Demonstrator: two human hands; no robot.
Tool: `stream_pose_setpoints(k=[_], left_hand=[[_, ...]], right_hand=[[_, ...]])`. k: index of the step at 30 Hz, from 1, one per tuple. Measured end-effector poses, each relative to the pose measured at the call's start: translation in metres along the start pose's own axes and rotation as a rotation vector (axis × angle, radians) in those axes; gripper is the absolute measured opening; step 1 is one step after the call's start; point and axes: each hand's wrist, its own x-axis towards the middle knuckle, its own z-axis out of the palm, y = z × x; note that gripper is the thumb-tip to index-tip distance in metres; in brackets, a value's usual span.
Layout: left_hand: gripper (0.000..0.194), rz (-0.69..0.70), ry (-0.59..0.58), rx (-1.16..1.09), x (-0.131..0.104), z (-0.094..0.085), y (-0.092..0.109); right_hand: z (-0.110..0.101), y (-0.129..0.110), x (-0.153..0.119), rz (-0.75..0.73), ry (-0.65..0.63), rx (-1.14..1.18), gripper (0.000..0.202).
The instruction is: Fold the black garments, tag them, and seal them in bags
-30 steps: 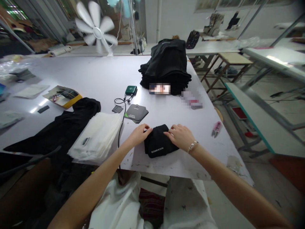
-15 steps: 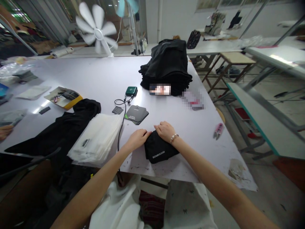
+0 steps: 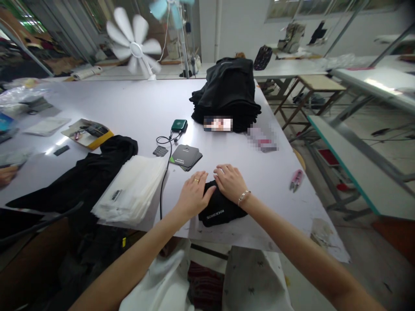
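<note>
A folded black fabric item (image 3: 223, 214) with white ROCKBROS lettering lies on the table in front of me. My left hand (image 3: 196, 192) rests along its left side, fingers stretched out and thumb apart over the cloth. Across its far part lies my right hand (image 3: 231, 183), palm down with the fingers extended on the cloth. Neither hand grips anything that I can see. Beyond them sit grey header cards (image 3: 186, 156) in a small fanned stack. To the left is a pile of frosted plastic bags (image 3: 132, 188).
A tall stack of black garments (image 3: 228, 90) stands at the back. A green device (image 3: 179, 125) with a cable sits mid-table. Pink thread snips (image 3: 296, 180) lie near the right edge. Black cloth (image 3: 94, 168) and another person's hand (image 3: 8, 175) are at left. A fan (image 3: 136, 49) stands behind.
My left hand has turned from holding the cloth's far left corner to lying flat with fingers stretched. My right hand has slid slightly right over the cloth.
</note>
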Motion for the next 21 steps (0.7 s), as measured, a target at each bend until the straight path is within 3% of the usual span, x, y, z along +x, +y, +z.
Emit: stream_pose_setpoints(k=[2,5,10,15,21], left_hand=[[0.061,0.068,-0.078,0.013,-0.008,0.005,0.007],[0.070,0.106,-0.173,0.016,-0.020,0.018,0.007],[0.095,0.157,-0.191,0.052,-0.024,0.027,0.001],[0.105,0.097,-0.232,0.045,-0.007,0.022,-0.005],[0.104,-0.017,-0.279,-0.014,0.013,0.018,-0.021]], right_hand=[[0.003,-0.001,-0.014,-0.045,0.021,0.080,0.033],[0.019,0.003,-0.034,-0.061,-0.083,0.145,0.042],[0.035,0.012,-0.043,-0.075,-0.136,0.147,0.049],[0.037,0.016,-0.023,-0.087,-0.137,0.145,0.049],[0.035,0.020,0.022,-0.168,-0.200,0.212,0.046]])
